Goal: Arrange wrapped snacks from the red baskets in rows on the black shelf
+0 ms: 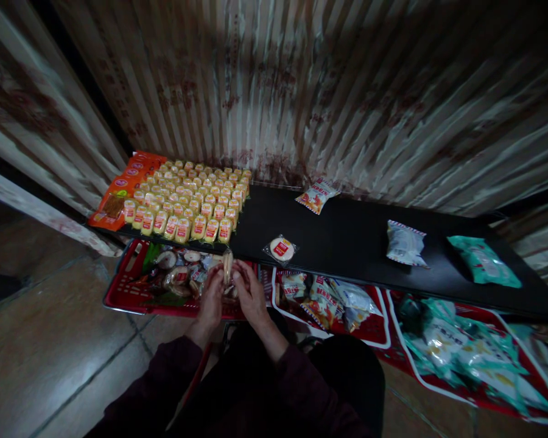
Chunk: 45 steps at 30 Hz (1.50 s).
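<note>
My left hand (212,299) and my right hand (251,291) come together above a red basket (123,289), fingers closed around a small stack of round wrapped cakes (228,267) held on edge. How many are in the stack I cannot make out. More round wrapped cakes (178,277) lie loose in the basket below. On the black shelf (347,243), just beyond my right hand, one round wrapped cake (282,248) with a red label lies flat. Left of it stand rows of small yellow wrapped cakes (187,204), packed close together.
An orange packet (128,188) lies at the shelf's left end. White snack bags (318,196) and a green bag (484,261) lie farther right. Below the shelf, one red basket (386,325) holds white bags, another (461,398) green ones. A pleated curtain (274,91) hangs behind.
</note>
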Tool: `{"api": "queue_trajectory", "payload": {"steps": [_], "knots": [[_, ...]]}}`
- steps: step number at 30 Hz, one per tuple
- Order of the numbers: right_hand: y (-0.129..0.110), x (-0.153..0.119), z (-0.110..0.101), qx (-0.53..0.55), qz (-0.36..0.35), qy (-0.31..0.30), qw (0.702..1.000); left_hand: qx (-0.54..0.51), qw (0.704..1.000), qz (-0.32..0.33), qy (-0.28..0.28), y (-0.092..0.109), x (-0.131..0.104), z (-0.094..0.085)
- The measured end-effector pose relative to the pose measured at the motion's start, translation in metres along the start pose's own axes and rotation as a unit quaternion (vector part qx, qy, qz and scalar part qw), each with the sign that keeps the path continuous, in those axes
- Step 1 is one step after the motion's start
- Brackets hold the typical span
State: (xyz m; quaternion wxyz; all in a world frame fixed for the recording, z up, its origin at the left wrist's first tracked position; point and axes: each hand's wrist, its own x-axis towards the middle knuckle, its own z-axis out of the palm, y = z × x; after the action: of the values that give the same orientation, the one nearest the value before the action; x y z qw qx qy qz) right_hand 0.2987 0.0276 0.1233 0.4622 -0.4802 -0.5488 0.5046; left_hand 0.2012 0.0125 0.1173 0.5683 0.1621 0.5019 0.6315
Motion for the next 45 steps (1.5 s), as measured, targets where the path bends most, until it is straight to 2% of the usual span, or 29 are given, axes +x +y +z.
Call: {"api": "queue_trajectory", "payload": {"steps": [4,10,13,17,22,28,36,45], "knots": [[-0.004,0.002,-0.003,-0.002,0.007,-0.016,1.0,0.096,0.994,0.051,-0.007,-0.003,-0.001,-0.003],[-0.002,0.005,-0.009,-0.026,0.033,0.003,0.999,0.18,0.976,0.119,0.0,-0.008,0.006,-0.006],[-0.003,0.011,-0.014,-0.032,0.043,0.008,0.999,0.205,0.964,0.171,0.001,-0.006,0.015,-0.003],[-0.005,0.027,-0.024,-0.066,0.02,0.051,0.996,0.267,0.935,0.236,0.004,0.004,0.026,0.008],[-0.009,0.053,-0.04,-0.109,-0.009,0.052,0.993,0.337,0.899,0.278,-0.024,0.014,0.043,0.028],[-0.011,0.088,-0.057,-0.146,-0.011,0.063,0.987,0.373,0.87,0.319,-0.04,0.008,0.074,0.057],[-0.01,0.139,-0.075,-0.203,-0.043,0.091,0.974,0.439,0.828,0.349,0.019,0.009,0.112,0.107],[-0.007,0.205,-0.095,-0.266,-0.034,0.104,0.958,0.479,0.808,0.335,0.071,0.008,0.16,0.161]]}}
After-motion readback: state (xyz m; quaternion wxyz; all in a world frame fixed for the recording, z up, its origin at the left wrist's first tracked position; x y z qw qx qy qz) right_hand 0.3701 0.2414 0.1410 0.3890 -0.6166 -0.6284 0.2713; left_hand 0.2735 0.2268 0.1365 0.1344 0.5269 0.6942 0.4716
